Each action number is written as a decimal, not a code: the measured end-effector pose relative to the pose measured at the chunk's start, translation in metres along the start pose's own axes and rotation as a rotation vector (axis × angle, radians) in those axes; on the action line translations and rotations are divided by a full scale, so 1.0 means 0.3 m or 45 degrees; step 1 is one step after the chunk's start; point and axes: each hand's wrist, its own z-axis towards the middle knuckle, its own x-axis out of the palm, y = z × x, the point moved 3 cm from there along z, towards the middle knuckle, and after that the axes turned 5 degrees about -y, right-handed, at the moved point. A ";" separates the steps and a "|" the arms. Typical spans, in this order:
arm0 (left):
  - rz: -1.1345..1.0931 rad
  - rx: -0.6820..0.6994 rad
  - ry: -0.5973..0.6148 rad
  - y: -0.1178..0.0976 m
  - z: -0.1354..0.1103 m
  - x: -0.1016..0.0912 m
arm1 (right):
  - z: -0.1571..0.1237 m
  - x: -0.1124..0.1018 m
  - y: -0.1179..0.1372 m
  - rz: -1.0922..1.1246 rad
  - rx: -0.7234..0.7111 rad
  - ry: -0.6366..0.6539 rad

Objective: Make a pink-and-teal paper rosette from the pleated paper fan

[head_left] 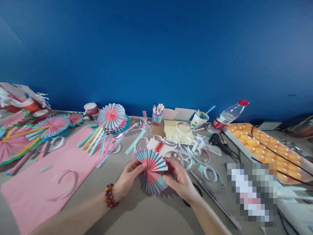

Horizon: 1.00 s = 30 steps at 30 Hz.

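Observation:
A pleated paper fan [153, 163] in pink, teal and lilac is held up above the grey table, spread nearly into a full circle with a gap on its right side. My left hand [134, 171] pinches it at the left, thumb on the front near the centre. At the gap, my right hand [178, 179] grips the right edges between thumb and fingers. Finished pleated rosettes [111, 116] with paper strips below them lie farther back on the left. Curled rings of paper strip [181, 147] are heaped just behind the fan.
Pink paper sheets [49, 186] cover the left side. Along the blue wall stand a pencil cup [157, 117], a white paper cup [199, 120] and a tilted plastic bottle [226, 117]. A black glue gun [221, 143], a long metal tool [220, 204] and a tray of orange domes [264, 147] lie right.

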 end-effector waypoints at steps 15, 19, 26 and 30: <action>-0.069 0.021 0.065 -0.018 -0.017 0.032 | 0.014 -0.007 0.015 -0.335 -0.106 0.061; -0.080 0.005 0.078 -0.016 -0.014 0.031 | 0.013 -0.011 0.009 -0.383 -0.137 0.056; 0.025 0.032 0.356 -0.026 -0.017 0.062 | 0.013 -0.009 0.011 -0.388 -0.173 0.001; 0.045 0.012 0.373 -0.029 -0.024 0.073 | 0.012 -0.008 0.000 -0.425 -0.156 -0.015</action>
